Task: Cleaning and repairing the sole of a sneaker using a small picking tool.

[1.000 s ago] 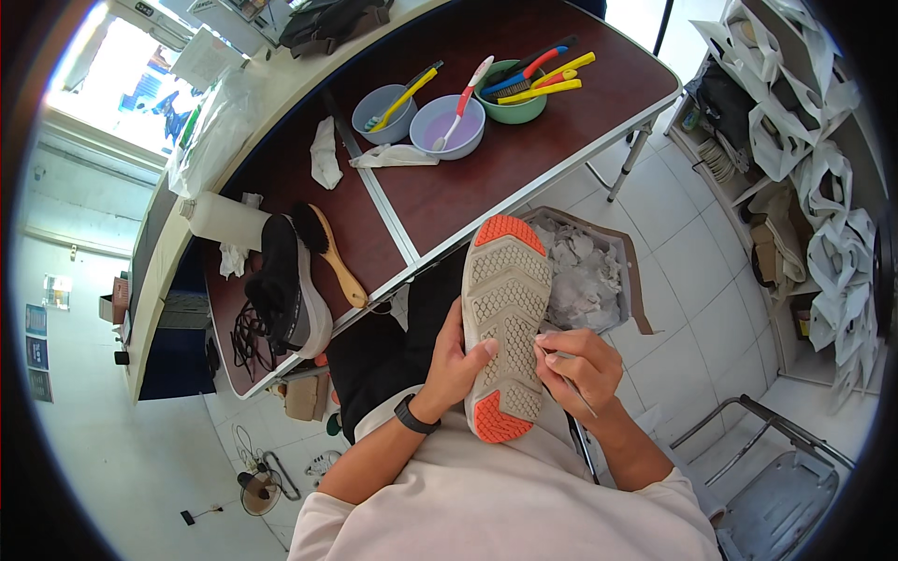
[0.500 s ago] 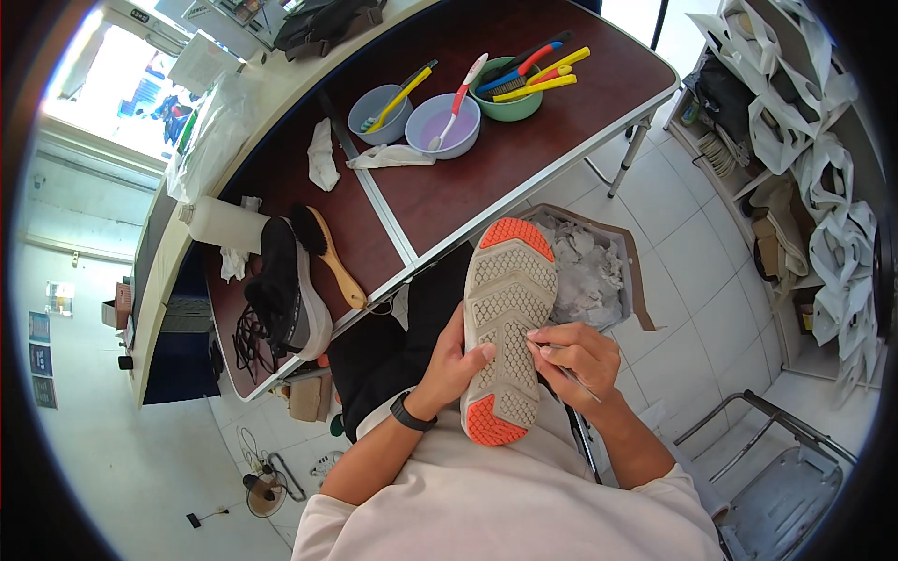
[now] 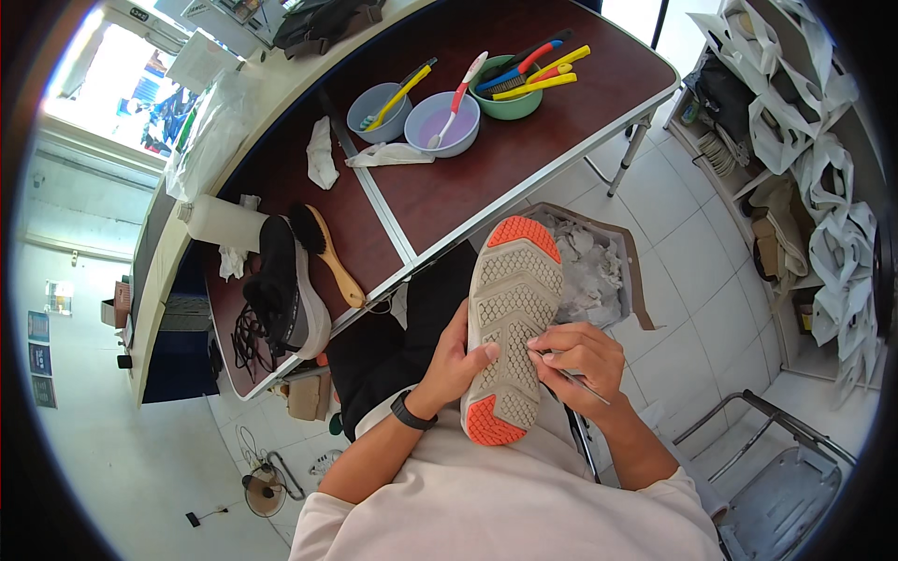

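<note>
In front of me is a shoe [image 3: 516, 309], turned so its beige honeycomb-patterned sole faces up, with orange patches at toe and heel. My left hand [image 3: 456, 366] grips it along the left edge, thumb lying across the sole. A thin metal pick [image 3: 587, 384] is pinched in my right hand [image 3: 585, 363]; its tip end is at the middle of the sole, partly hidden by the fingers. The other shoe [image 3: 285, 290], black with a pale sole, lies on the table at the left, beside a wooden-handled brush [image 3: 327, 254] and loose black laces [image 3: 248, 341].
The dark red folding table [image 3: 402, 201] holds a grey bowl [image 3: 372, 101], a lilac bowl [image 3: 442, 145] and a green bowl [image 3: 510, 109] with brushes, white cloths [image 3: 321, 154] and a white bottle [image 3: 223, 224]. An open box [image 3: 599, 271] of crumpled wrapping stands beyond the shoe. A metal chair [image 3: 776, 496] is at right.
My right hand has shifted slightly right and the pick's tail has swung a little with it. The toe of the shoe has tilted slightly to the right.
</note>
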The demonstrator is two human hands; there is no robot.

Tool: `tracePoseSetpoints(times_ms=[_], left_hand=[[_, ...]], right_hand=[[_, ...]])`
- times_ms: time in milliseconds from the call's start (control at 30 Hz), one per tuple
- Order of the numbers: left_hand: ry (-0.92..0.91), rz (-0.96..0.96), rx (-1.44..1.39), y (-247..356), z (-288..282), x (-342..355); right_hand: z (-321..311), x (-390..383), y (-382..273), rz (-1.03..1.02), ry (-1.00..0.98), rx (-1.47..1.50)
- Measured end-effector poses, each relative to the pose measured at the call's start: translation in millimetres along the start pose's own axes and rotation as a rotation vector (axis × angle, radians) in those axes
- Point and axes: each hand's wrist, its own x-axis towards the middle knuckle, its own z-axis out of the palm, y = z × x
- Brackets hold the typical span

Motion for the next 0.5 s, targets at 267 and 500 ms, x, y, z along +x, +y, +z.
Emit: tracePoseSetpoints(times_ms=[267,500], left_hand=[[-0.071,-0.014,0.027,-0.6,-3.5,-2.0],[-0.107,-0.083,0.061,0.2,-5.4,-1.1]], right_hand=[[-4.5,1.8,-1.8,-0.058,-0.053,-0.075],[-1.7,-7.0,8.9,-0.169,-0.027,-0.121]])
